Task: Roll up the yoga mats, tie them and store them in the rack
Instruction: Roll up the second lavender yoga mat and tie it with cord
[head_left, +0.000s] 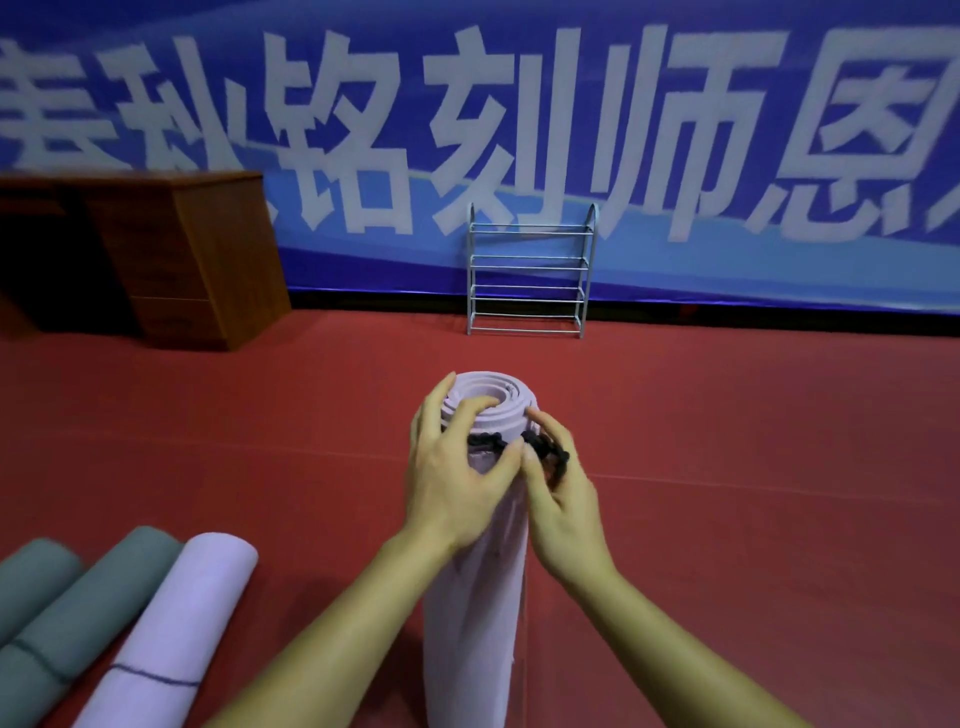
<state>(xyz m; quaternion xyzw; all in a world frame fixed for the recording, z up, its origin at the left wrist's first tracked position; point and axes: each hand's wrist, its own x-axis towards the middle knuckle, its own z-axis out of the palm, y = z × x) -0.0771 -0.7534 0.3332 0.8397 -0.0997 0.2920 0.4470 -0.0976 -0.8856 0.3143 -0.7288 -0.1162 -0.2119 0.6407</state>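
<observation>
Got the lilac mat (475, 597) stood on end right in front of me, long axis upright. Left grip (457, 467) is curled over its top rim, right grip (561, 493) is pinching the black tie (550, 452) round it. The one rack (530, 270) sits dead at 12 o'clock, well apart, neither hand really nearer. Three more rolls (156, 623) on the floor (727, 467) at 8 o'clock: two grey, one lilac

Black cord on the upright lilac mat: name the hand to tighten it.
Right, likely: the right hand pinches the black cord; the left hand grips the top of the lilac mat, steadying it.
</observation>
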